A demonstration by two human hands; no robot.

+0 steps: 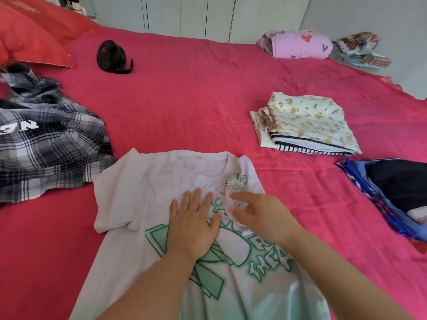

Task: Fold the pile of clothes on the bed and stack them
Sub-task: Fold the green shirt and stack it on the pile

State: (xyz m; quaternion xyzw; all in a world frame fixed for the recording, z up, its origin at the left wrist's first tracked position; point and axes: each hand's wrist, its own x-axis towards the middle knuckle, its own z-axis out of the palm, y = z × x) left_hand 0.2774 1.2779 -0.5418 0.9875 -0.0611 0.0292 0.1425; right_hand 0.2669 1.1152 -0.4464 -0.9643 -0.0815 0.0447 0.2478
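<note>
- The white T-shirt with a green print lies face up on the bed at 6 o'clock, right in front of the person. It is the piece in hand.
- The left hand presses flat on its chest, fingers straight and slightly spread.
- The right hand is at the turned-in flap of the right shoulder. Its fingers are loosely bent and blurred, so I cannot tell whether they pinch the flap or only touch it.
- Done, as I judge it: a folded stack at 2 o'clock, with a floral piece on top of a striped one.
- A pink folded bundle sits far off at 1 o'clock.
- Left to do: the T-shirt is barely begun, with its left sleeve spread out.
- A plaid shirt lies crumpled at 9 o'clock, touching that sleeve.
- A blue and dark garment at 3 o'clock looks loosely laid rather than folded.
- Roughly half the work seems to remain.
</note>
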